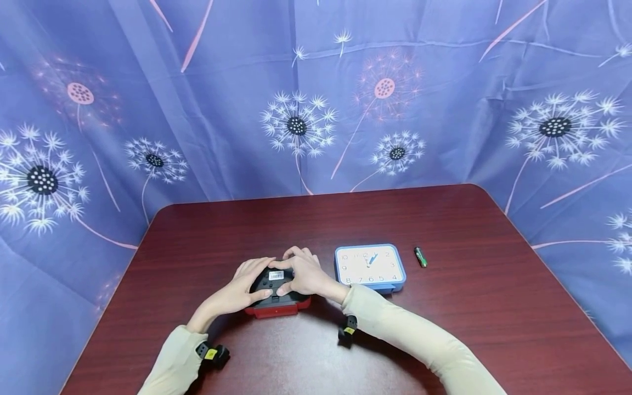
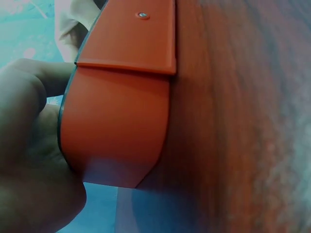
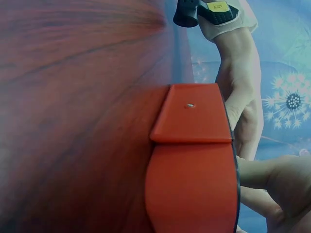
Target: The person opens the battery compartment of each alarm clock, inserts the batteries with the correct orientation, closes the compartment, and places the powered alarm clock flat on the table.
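Note:
A red clock (image 1: 278, 310) lies with its black back up, a white barcode label showing near the far edge. My left hand (image 1: 236, 291) holds its left side, thumb on the black back and fingers along the far edge. From the right, my right hand (image 1: 305, 274) grips it too, its thumb on the back close to the left thumb. The left wrist view shows the red casing (image 2: 116, 116) side-on, resting on the wood. In the right wrist view the red casing (image 3: 192, 179) has a small screw in its raised base part. The clock's face is hidden underneath.
A blue clock (image 1: 370, 266) with a white dial lies face up just right of my right forearm. Farther right is a green and black battery (image 1: 421, 257). Behind the dark red wooden table (image 1: 316, 219) hangs a blue curtain (image 1: 237, 109) with dandelion prints.

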{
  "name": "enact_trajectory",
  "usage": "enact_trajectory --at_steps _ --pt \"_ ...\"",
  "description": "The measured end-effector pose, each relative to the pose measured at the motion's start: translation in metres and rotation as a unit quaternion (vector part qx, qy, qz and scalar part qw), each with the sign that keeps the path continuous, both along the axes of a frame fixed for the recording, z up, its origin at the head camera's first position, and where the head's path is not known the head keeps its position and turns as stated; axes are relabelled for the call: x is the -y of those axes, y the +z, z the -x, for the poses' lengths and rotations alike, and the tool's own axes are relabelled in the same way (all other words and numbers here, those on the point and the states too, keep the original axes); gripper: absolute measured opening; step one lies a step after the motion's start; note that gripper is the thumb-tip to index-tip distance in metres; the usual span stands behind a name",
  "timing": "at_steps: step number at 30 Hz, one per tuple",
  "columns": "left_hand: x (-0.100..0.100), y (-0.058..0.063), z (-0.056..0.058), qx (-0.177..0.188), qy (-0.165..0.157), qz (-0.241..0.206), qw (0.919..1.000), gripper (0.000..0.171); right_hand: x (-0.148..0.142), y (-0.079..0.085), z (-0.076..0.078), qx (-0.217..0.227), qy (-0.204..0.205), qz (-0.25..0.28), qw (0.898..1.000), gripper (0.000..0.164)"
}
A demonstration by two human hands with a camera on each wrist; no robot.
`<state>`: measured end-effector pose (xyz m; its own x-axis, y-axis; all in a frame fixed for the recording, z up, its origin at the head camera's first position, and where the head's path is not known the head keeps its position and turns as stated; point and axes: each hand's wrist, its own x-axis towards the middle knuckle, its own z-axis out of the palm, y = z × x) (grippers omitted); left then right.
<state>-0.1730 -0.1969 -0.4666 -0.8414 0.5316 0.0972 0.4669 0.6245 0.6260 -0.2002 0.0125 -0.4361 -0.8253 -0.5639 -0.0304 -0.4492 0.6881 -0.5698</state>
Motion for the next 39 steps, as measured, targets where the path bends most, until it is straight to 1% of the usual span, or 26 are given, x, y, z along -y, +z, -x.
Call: enact_trajectory --at_steps 5,7,12,14,15,19,21,23,27,31,34,37,39 --pt "0.0 -0.002 -0.001 -0.012 0.002 0.014 0.9998 0.073 -0.003 -0.005 0.0 -0.01 0.014 0.01 1.0 0.065" --pt "0.0 -0.002 -0.002 -0.011 0.002 0.021 0.9997 0.083 -0.005 -0.006 -0.001 -0.014 0.022 0.015 1.0 0.066" --pt "-0.001 -0.001 -0.006 -0.014 0.0 0.051 0.9986 0.122 -0.012 -0.007 -0.004 -0.032 0.049 0.028 0.998 0.072" --pt "-0.001 0.001 -0.007 -0.028 -0.002 0.067 0.9973 0.13 -0.014 -0.007 -0.006 -0.04 0.059 0.029 0.997 0.08" --pt "-0.002 0.001 -0.007 -0.038 -0.002 0.076 0.9964 0.132 -0.016 -0.007 -0.006 -0.037 0.063 0.03 0.997 0.086" --pt "-0.002 0.002 -0.007 -0.085 -0.006 0.106 0.9908 0.129 -0.021 -0.002 -0.01 -0.024 0.076 0.016 0.997 0.113" --pt "-0.003 0.002 -0.006 -0.102 -0.006 0.115 0.9881 0.127 -0.024 0.001 -0.011 -0.016 0.079 0.006 0.997 0.122" --pt "-0.003 0.002 -0.006 -0.112 -0.005 0.119 0.9866 0.126 -0.026 0.002 -0.012 -0.019 0.083 -0.008 0.996 0.127" --pt "-0.002 0.002 -0.008 -0.123 0.0 0.121 0.9849 0.127 -0.031 -0.001 -0.012 -0.019 0.087 -0.021 0.996 0.131" --pt "0.0 0.002 -0.011 -0.116 0.012 0.122 0.9857 0.13 -0.034 -0.005 -0.013 0.009 0.085 -0.007 0.996 0.134" --pt "0.001 0.002 -0.012 -0.088 0.024 0.125 0.988 0.131 -0.035 -0.007 -0.013 0.027 0.078 0.006 0.997 0.136" --pt "0.001 0.004 -0.012 -0.063 0.034 0.124 0.9897 0.127 -0.034 -0.011 -0.013 0.022 0.072 0.013 0.997 0.133" --pt "0.0 0.004 -0.012 -0.054 0.037 0.123 0.9902 0.123 -0.033 -0.012 -0.013 0.013 0.07 0.017 0.997 0.13"
